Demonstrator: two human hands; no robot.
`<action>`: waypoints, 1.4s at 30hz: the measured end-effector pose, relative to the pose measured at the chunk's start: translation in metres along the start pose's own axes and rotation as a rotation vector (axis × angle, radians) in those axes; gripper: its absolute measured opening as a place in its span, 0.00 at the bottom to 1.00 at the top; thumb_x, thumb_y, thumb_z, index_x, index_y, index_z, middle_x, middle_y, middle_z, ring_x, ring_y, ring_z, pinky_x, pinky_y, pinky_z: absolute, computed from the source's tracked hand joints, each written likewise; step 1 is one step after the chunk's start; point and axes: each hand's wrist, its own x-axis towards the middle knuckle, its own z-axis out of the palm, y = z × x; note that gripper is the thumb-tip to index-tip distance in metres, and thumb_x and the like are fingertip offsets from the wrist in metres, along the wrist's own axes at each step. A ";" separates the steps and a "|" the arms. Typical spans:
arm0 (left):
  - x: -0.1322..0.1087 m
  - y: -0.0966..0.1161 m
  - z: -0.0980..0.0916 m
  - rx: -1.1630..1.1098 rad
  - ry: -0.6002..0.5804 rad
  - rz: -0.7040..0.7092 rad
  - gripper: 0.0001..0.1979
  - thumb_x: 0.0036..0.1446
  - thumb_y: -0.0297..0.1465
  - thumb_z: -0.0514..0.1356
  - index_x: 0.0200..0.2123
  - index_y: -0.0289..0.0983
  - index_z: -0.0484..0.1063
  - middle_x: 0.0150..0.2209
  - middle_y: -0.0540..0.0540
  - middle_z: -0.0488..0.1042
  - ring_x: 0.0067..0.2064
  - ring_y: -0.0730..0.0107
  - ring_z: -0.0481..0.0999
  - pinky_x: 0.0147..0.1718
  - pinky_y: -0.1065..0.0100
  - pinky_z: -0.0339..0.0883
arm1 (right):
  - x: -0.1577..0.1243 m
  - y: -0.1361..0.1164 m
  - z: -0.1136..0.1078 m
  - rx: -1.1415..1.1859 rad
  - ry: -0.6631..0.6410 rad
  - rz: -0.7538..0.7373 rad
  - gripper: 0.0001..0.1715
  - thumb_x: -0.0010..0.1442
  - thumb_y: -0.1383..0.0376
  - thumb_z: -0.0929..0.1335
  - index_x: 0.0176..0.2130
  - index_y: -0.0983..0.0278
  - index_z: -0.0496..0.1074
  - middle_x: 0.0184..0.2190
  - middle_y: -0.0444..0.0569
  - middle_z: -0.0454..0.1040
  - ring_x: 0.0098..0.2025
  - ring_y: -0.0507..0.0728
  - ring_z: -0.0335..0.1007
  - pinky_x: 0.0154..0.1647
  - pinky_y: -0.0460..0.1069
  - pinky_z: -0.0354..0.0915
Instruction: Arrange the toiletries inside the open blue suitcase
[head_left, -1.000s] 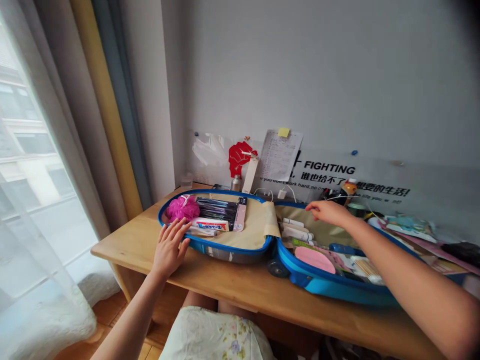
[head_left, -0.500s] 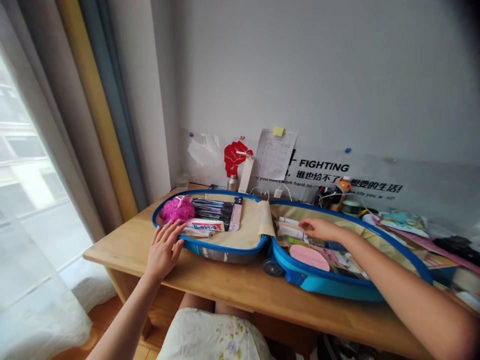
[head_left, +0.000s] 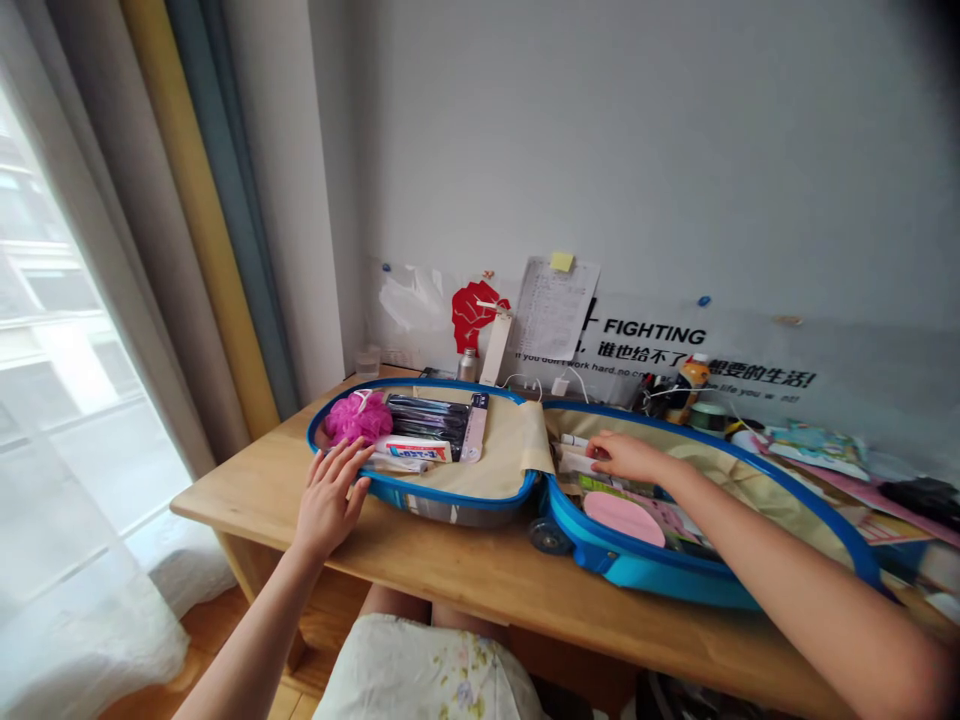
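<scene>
A small blue suitcase point(head_left: 420, 492) lies open on a wooden desk point(head_left: 480, 580). Its left half holds a pink bath puff point(head_left: 360, 417), a toothpaste box point(head_left: 416, 449) and dark packets point(head_left: 431, 415). My left hand point(head_left: 330, 497) rests flat on the left half's front rim, fingers spread. My right hand point(head_left: 626, 457) reaches into the right half, its fingers curled down on white tubes point(head_left: 574, 460). Beside that hand lie a round pink pad point(head_left: 622, 518) and other small items.
Curtains and a bright window stand at the left. Against the wall behind the case are a paper list point(head_left: 555, 308), a red fist cut-out point(head_left: 474, 312), a small bottle point(head_left: 690, 376), cables and clutter. Books and papers point(head_left: 817, 447) pile up at the right.
My right hand has come down from the far rim of the right half onto the white tubes inside it. My left hand has stayed on the left rim.
</scene>
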 end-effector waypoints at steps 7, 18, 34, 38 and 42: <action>0.001 0.003 -0.002 -0.002 -0.014 -0.015 0.21 0.67 0.38 0.47 0.58 0.42 0.69 0.59 0.43 0.71 0.63 0.57 0.65 0.64 0.54 0.50 | 0.003 -0.006 0.001 -0.035 0.003 -0.012 0.10 0.52 0.65 0.69 0.37 0.63 0.75 0.41 0.53 0.76 0.39 0.57 0.73 0.38 0.47 0.64; 0.000 0.003 0.000 0.000 -0.028 -0.032 0.21 0.67 0.38 0.47 0.57 0.41 0.70 0.59 0.42 0.71 0.63 0.56 0.65 0.63 0.53 0.51 | -0.005 -0.008 -0.014 0.050 0.084 0.022 0.04 0.50 0.65 0.69 0.31 0.61 0.72 0.30 0.48 0.79 0.31 0.55 0.71 0.30 0.46 0.59; 0.001 0.005 0.000 -0.021 -0.045 -0.065 0.21 0.67 0.38 0.47 0.58 0.42 0.70 0.60 0.43 0.70 0.64 0.57 0.64 0.65 0.51 0.49 | 0.101 -0.203 -0.049 0.199 0.139 -0.139 0.12 0.58 0.61 0.69 0.43 0.60 0.74 0.42 0.47 0.79 0.43 0.55 0.74 0.41 0.47 0.66; 0.001 0.005 -0.001 -0.019 -0.066 -0.057 0.21 0.67 0.38 0.48 0.58 0.42 0.70 0.61 0.43 0.70 0.64 0.57 0.64 0.65 0.51 0.50 | 0.120 -0.251 -0.036 0.150 0.033 -0.177 0.17 0.61 0.57 0.68 0.46 0.64 0.73 0.45 0.50 0.76 0.46 0.56 0.72 0.48 0.54 0.68; 0.002 0.005 -0.002 -0.014 -0.074 -0.055 0.21 0.67 0.37 0.48 0.58 0.42 0.70 0.61 0.43 0.69 0.64 0.58 0.64 0.65 0.51 0.49 | 0.129 -0.273 -0.028 0.118 -0.045 -0.214 0.19 0.64 0.55 0.66 0.50 0.64 0.71 0.49 0.51 0.73 0.48 0.55 0.71 0.50 0.57 0.70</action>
